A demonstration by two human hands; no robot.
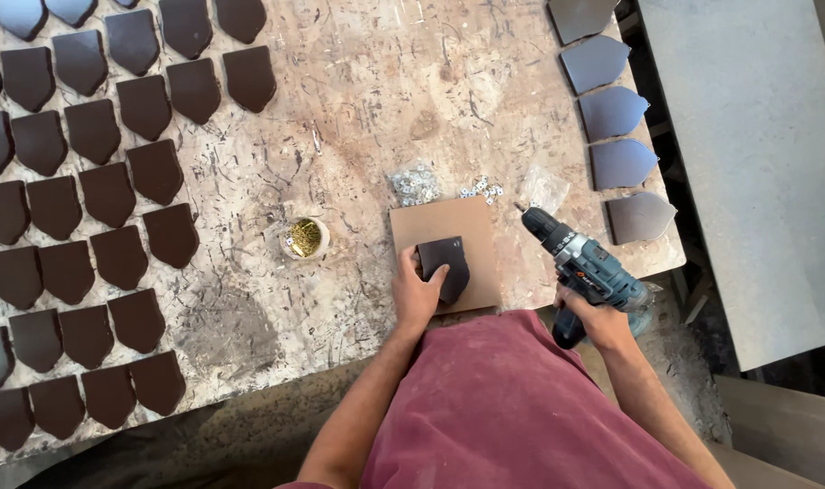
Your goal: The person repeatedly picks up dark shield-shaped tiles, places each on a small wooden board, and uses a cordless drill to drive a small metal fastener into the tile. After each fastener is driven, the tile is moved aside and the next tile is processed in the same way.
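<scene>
Scarred workbench (358, 109) bears a dark brown, shield-shaped piece (447, 264) under left hand (417, 294).

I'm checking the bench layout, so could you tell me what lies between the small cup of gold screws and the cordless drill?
In the head view, the tan board lies between the cup and drill, with the left hand holding a dark shield-shaped piece on it.

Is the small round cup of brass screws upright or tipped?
Upright. The small round cup stands on its base on the scratched workbench, mouth up, gold screws visible inside, none spilled beside it.
</scene>
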